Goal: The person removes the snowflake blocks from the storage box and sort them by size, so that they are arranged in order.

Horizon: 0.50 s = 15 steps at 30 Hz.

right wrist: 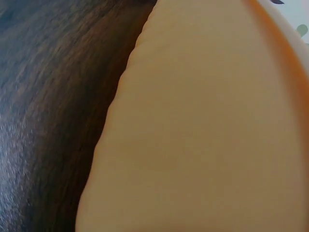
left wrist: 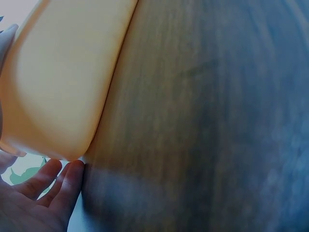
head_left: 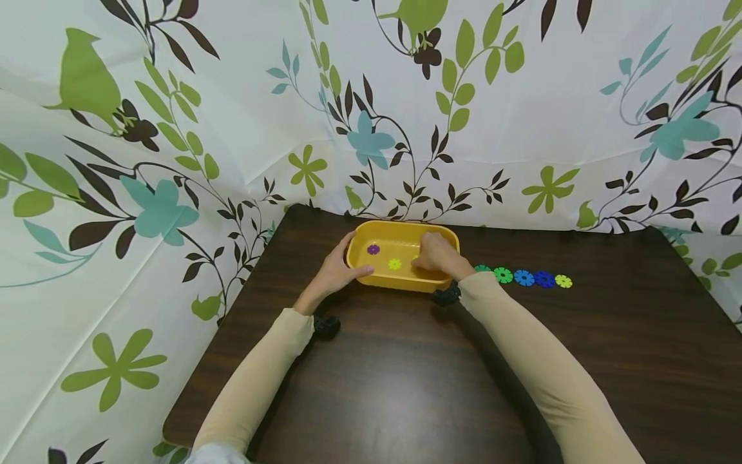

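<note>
A yellow plastic tub (head_left: 379, 281) stands near the back of the table. My left hand (head_left: 335, 269) grips its left end, thumb over the front rim and the other fingers outside; in the left wrist view, fingertips (left wrist: 72, 174) touch the tub's end. Inside lie a purple flower-shaped disc (head_left: 373, 249) and a yellow-green disc (head_left: 395, 264). My right hand (head_left: 437, 253) reaches into the tub's right half with fingers bent down. A yellow-green bit shows beside its fingertips; whether they pinch it is hidden. The right wrist view shows only the tub's outer wall (right wrist: 193, 125) and table.
Right of the tub runs a row of flower-shaped discs: a partly covered teal-green one (head_left: 482, 269), a green one (head_left: 503, 275), a blue one (head_left: 524, 278), a dark blue one (head_left: 544, 279) and a yellow-green one (head_left: 563, 281). A patterned curtain (head_left: 243, 122) hangs behind the dark wooden table (head_left: 394, 386).
</note>
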Available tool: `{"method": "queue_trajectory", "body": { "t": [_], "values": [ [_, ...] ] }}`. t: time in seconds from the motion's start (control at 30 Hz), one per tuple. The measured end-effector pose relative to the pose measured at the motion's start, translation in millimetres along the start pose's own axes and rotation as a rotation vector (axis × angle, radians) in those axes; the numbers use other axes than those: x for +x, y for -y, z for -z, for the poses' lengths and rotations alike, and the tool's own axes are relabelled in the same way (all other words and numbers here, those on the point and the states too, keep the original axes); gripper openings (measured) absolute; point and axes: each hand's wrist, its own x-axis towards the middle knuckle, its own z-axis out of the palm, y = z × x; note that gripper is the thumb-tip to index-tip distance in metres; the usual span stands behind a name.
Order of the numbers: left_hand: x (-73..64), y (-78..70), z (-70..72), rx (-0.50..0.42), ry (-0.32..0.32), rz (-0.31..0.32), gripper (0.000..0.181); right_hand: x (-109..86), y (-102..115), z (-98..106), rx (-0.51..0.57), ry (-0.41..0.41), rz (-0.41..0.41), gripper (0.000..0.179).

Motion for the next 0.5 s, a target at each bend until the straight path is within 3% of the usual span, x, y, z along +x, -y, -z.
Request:
{"method": "queue_trajectory", "body": {
  "t": [0.13,0.3,0.5],
  "values": [
    [-0.3,0.6,-1.1,-0.002,0.000,-0.009,0.107,-3.9,-0.1,-0.3,0.004,-0.027,0.019,0.026],
    [-0.3,1.2,-1.3,-0.001,0.003,-0.017,0.107,-9.7,1.1,0.2,0.031,-0.065,0.043,0.044],
    [-1.3,-1.1,0.2,-0.010,0.007,-0.012,0.108,-20.9,-1.1,1.3,0.047,-0.160,0.102,0.026]
  ]
}}
